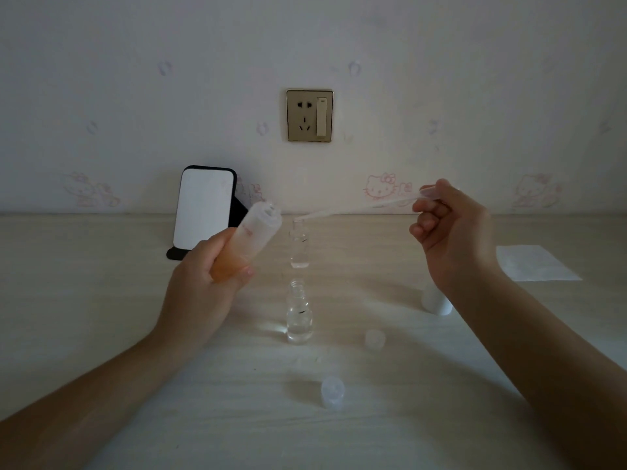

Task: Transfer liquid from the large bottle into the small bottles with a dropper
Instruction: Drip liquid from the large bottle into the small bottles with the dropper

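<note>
My left hand point(207, 276) grips the large translucent orange-tinted bottle point(249, 240), uncapped and tilted to the upper right above the table. My right hand point(453, 232) pinches the bulb of a clear plastic dropper point(356, 207). The dropper slants down to the left, and its tip sits at the mouth of the far small glass bottle point(299, 245). A second small glass bottle point(299, 313) stands open nearer to me, with clear liquid in it.
Two small translucent caps point(375, 339) point(332, 391) lie on the pale wooden table point(118, 300). A white cap point(436, 301) stands partly behind my right forearm. A white tissue point(536, 262) lies at the right. A phone on a stand point(203, 208) leans at the back left.
</note>
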